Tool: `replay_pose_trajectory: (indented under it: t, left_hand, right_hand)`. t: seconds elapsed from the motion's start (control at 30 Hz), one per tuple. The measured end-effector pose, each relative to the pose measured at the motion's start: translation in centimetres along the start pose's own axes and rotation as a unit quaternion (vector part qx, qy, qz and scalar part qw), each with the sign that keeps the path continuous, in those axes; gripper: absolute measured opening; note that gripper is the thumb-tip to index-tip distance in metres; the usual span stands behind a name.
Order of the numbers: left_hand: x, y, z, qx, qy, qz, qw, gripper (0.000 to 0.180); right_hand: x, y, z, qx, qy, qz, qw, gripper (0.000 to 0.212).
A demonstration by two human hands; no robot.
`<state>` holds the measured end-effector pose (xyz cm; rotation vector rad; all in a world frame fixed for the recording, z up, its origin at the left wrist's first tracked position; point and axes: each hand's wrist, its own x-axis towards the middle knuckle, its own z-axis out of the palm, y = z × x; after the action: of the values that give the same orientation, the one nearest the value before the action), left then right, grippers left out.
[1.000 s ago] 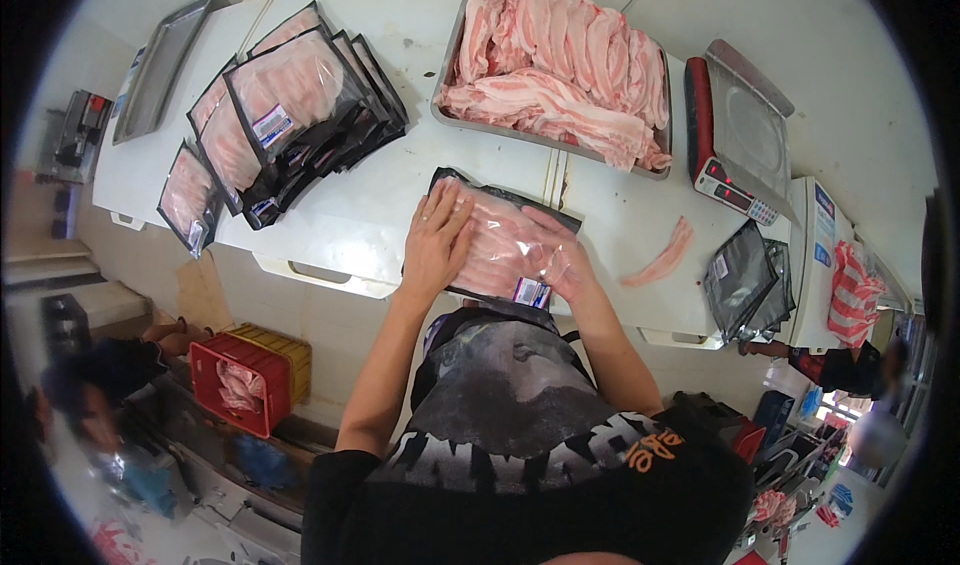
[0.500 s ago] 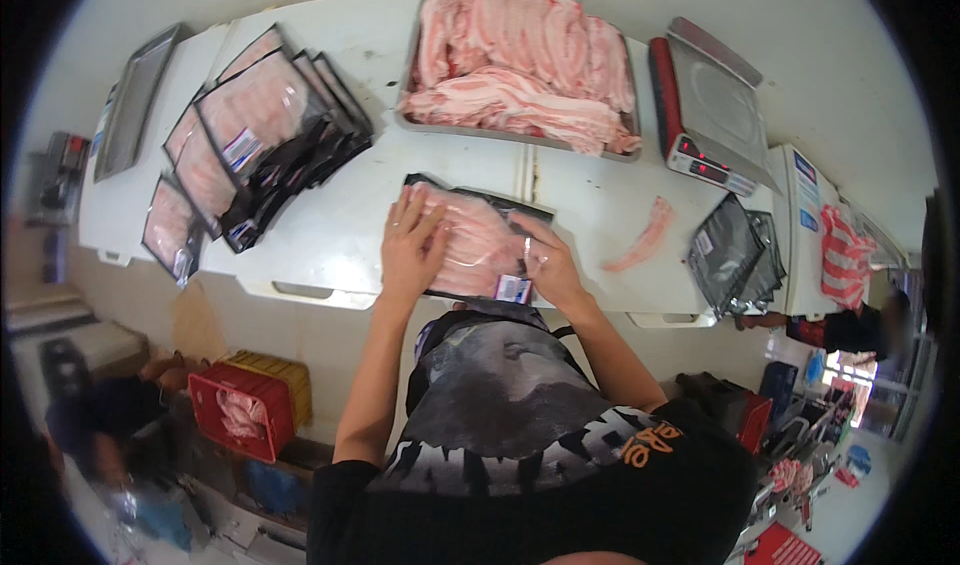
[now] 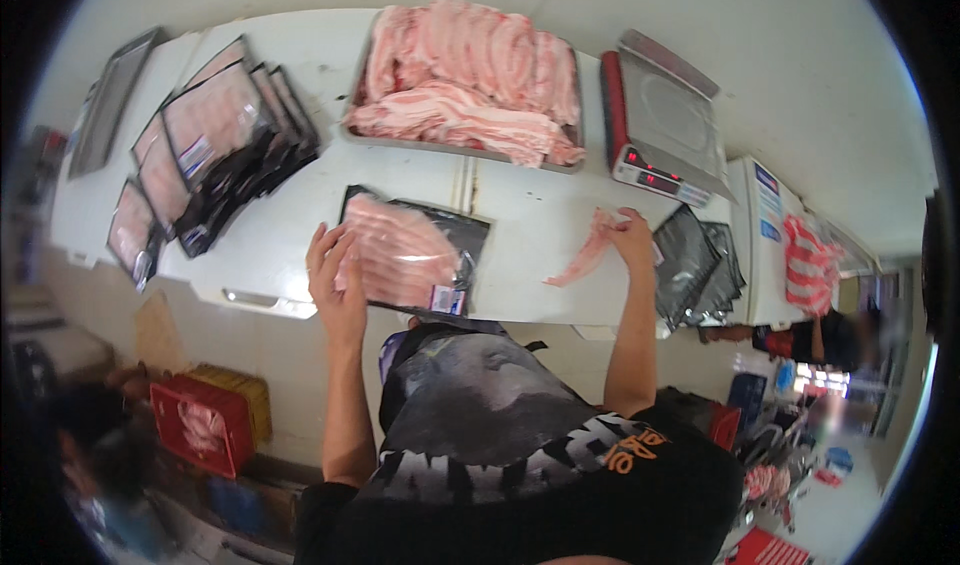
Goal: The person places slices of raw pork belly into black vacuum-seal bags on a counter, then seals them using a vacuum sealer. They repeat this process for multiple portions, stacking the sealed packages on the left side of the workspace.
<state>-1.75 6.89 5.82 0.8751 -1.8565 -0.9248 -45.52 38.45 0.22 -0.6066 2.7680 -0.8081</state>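
Observation:
My left hand (image 3: 338, 273) rests at the left edge of a clear-fronted, black-backed bag (image 3: 470, 237) of pork slices, its fingers apart. Inside, the pale pink slices (image 3: 400, 255) lie side by side, and a small label marks the bag's lower right corner. Farther right, my right hand (image 3: 632, 239) pinches the upper end of a loose pork strip (image 3: 583, 255), whose lower end lies on the white tabletop (image 3: 520, 295). Close to that hand is a small pile of black bags (image 3: 690, 260).
A metal tray (image 3: 465, 155) heaped with pork strips stands at the back, left of a digital scale (image 3: 665, 120). Filled bags (image 3: 215, 125) overlap at the left, near an empty metal tray (image 3: 115, 100). A red crate (image 3: 205, 420) sits below the table; people are nearby.
My right hand has left the bag and gone right to the loose pork strip, taking its upper end. My left hand has slid off the slices to the bag's left edge. The view has shifted.

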Motion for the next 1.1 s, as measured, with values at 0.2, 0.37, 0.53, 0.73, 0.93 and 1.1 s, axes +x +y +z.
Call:
replay_pose_trajectory:
  t: [0.2, 0.37, 0.53, 0.73, 0.93, 1.1]
  left_hand:
    - [-0.4, 3.1, 1.6, -0.004, 0.106, -0.013, 0.994, 0.016]
    - [-2.7, 7.6, 5.5, -0.063, 0.056, 0.019, 0.996, 0.017]
    - [-4.7, 16.0, 13.4, -0.148, -0.175, 0.041, 0.972, 0.048]
    - [-5.1, 18.8, 18.3, -0.243, -0.373, -0.101, 0.890, 0.068]
    - [-7.3, 18.4, 19.7, -0.195, -0.324, -0.043, 0.925, 0.049]
    - [-7.3, 18.4, 19.8, -0.053, -0.282, 0.159, 0.945, 0.036]
  right_hand:
    - [2.0, 0.7, -0.2, 0.059, -0.174, 0.012, 0.983, 0.033]
    - [-3.1, -6.6, -4.7, 0.319, -0.240, -0.060, 0.915, 0.032]
    - [-7.7, -14.2, -10.1, 0.421, -0.334, -0.106, 0.837, 0.038]
    - [-7.7, -10.7, -10.8, 0.418, -0.373, -0.141, 0.816, 0.036]
    - [-8.7, -7.1, -10.6, 0.342, -0.315, -0.178, 0.867, 0.026]
    - [-9.3, -7.5, -11.7, 0.223, -0.263, -0.251, 0.904, 0.030]
